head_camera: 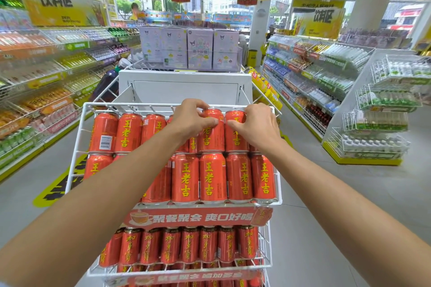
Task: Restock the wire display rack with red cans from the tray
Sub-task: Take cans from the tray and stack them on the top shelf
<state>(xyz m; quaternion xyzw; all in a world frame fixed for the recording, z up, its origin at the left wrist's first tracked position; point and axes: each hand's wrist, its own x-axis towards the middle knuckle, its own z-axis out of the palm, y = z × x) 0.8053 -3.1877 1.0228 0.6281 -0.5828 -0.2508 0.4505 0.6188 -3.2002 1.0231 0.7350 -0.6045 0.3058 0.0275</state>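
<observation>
wire rack [130,105], top tier: we log two rows of red cans [212,177]. at the rack's back edge our left hand [191,121] curls round one back-row can [211,137]; our right hand [256,127] pinches the next can [235,140], touching it on the right.

Both bare forearms reach forward from the lower corners and converge, with the wrists nearly straight. The left hand [191,120] curls its fingers over the top of a red can [211,140], thumb pressed on the can's front. The right hand [256,124], just beside it, grips the neighbouring can [236,141] likewise, fingers hooked over the rim and thumb pointing left.
</observation>
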